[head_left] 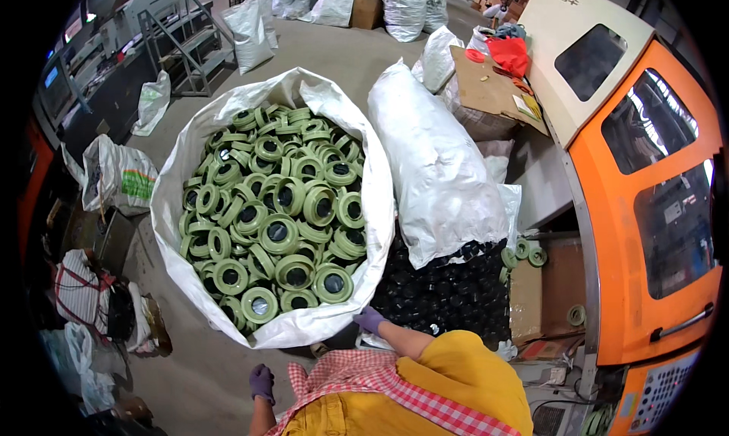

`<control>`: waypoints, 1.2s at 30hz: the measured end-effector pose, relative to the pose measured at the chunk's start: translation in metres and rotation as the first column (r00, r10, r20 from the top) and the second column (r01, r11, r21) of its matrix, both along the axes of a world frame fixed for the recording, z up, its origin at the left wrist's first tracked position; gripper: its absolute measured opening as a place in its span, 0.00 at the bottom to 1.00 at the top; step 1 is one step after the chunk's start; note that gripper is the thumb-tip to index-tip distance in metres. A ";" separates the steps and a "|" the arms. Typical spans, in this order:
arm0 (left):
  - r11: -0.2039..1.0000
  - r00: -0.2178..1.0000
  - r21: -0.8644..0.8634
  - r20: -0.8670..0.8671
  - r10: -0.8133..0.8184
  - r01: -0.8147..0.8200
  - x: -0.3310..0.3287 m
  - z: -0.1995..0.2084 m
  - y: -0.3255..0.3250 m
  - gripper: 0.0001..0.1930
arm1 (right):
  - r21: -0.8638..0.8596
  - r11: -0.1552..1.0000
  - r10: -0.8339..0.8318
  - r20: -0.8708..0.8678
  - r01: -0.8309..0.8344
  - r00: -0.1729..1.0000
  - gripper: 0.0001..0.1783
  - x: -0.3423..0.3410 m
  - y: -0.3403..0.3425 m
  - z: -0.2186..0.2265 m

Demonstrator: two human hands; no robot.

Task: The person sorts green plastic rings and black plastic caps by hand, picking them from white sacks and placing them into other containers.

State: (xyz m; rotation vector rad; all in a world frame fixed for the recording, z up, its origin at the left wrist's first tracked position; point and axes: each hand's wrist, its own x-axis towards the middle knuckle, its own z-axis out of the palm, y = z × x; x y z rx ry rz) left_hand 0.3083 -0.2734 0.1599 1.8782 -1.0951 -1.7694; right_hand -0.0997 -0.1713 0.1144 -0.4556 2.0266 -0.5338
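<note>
A large white woven sack point(171, 231) stands in front of me, its mouth folded wide. Inside it lie many pale green plastic rings point(279, 233), several with black centres. At the sack's near right edge is my right hand point(370, 320) in a purple glove, its fingers closed on the rim. My left hand point(262, 383), gloved in purple too, hangs low in front of the sack, apart from it. Its fingers are curled into a fist and nothing shows in them. Round black parts point(448, 295) fill a container right of the sack.
A long stuffed white bag point(433, 162) lies partly over the black parts. An orange and cream machine point(607, 231) borders the right side. Grey steps point(186, 45) stand back left. Bags and a dark box point(106, 238) line the left. Cardboard point(490, 86) lies behind the bag.
</note>
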 end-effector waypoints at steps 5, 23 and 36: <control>0.946 0.981 -0.282 0.150 -0.120 0.159 0.115 -0.038 0.017 0.07 | 0.102 0.994 0.043 0.028 -0.046 0.999 0.44 0.068 -0.088 0.068; 0.994 0.950 0.111 0.313 -0.016 -0.020 0.108 0.052 0.087 0.19 | -0.076 0.881 0.471 0.216 -0.466 0.855 0.27 0.112 -0.139 0.070; 0.945 0.869 0.251 0.395 -0.299 0.211 0.245 0.001 0.048 0.30 | 0.186 0.718 0.693 -0.110 -0.670 0.712 0.16 0.125 -0.159 -0.002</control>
